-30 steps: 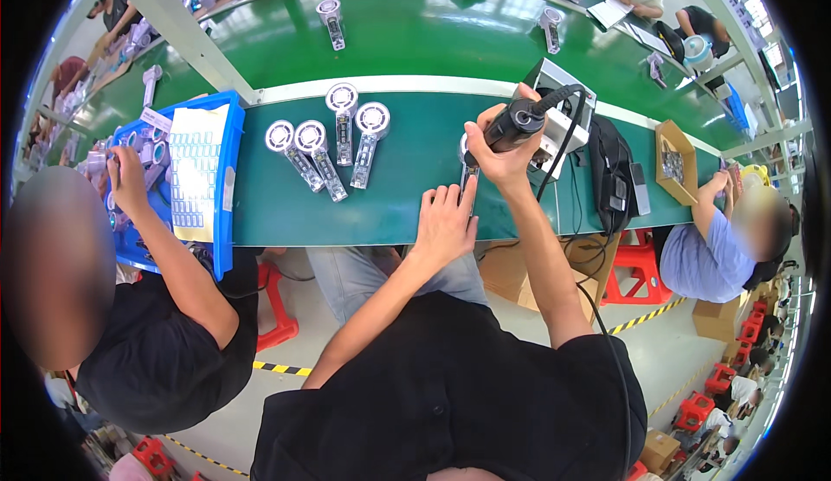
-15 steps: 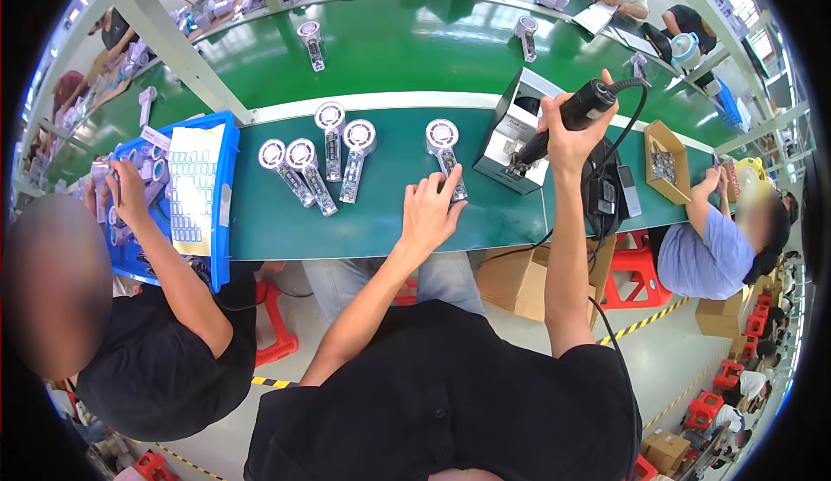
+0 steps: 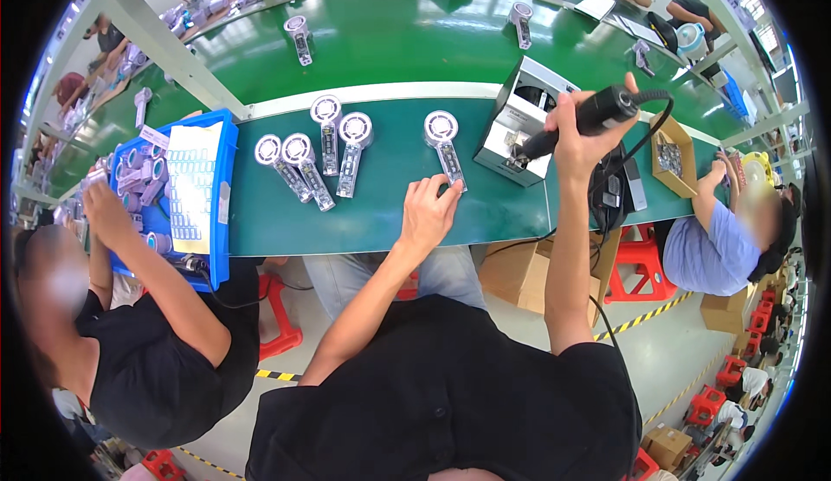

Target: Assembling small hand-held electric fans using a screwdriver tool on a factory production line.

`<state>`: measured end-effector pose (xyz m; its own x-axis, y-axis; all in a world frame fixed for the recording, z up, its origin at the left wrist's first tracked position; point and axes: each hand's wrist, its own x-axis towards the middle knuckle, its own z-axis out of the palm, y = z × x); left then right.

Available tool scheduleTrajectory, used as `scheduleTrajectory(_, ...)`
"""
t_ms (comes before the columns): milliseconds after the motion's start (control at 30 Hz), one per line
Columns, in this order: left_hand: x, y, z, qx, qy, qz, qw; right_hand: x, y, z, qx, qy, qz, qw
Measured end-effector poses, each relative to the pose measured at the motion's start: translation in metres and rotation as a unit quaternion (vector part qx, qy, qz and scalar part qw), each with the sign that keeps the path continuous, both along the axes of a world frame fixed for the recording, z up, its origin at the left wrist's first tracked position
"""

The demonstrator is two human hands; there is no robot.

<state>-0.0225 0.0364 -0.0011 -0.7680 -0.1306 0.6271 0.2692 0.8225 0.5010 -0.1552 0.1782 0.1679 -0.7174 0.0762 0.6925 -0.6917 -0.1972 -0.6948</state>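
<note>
My right hand (image 3: pixel 582 139) is wrapped around a black electric screwdriver (image 3: pixel 606 110), held tilted. Its tip points down to the left, at the front of a grey-white screw feeder box (image 3: pixel 511 130); whether it touches there is hard to tell. Left of that box lies a pale handheld fan (image 3: pixel 442 128) with a round vented head and circuitry showing in its handle. At the handle's lower end, the fingers of my left hand (image 3: pixel 428 214) are curled, thumb and index closed on it. Several similar fans (image 3: pixel 325 110) lie grouped further left on the green bench.
A blue bin (image 3: pixel 223 213) of fan parts, a yellowish sheet on its edge, stands at left by a co-worker's arm (image 3: pixel 164 282). At right are a black power unit (image 3: pixel 608 191) with cables and a cardboard tray (image 3: pixel 668 178) of small parts. Beyond runs a green belt (image 3: pixel 398 44).
My left fingers have shifted down toward the handle's end. My right hand has tipped the screwdriver further right, its tip still by the feeder. The co-worker's hand at left has moved.
</note>
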Motion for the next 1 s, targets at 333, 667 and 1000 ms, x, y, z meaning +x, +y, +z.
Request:
scheduleTrajectory(333, 0.000, 0.001, -0.003, 0.008, 0.006, 0.002, 1.000, -0.026, 0.001, -0.005, 0.052, -0.041, 0.035, 0.997)
scheduleTrajectory(667, 0.002, 0.000, 0.000, 0.007, 0.002, 0.003, 1.000, -0.001, -0.006, -0.025, -0.012, -0.108, 0.106, 0.988)
scheduleTrajectory(1000, 0.001, 0.002, -0.001, 0.012, 0.002, 0.001, 1.000, 0.032, -0.023, -0.062, -0.028, -0.062, 0.151, 0.986)
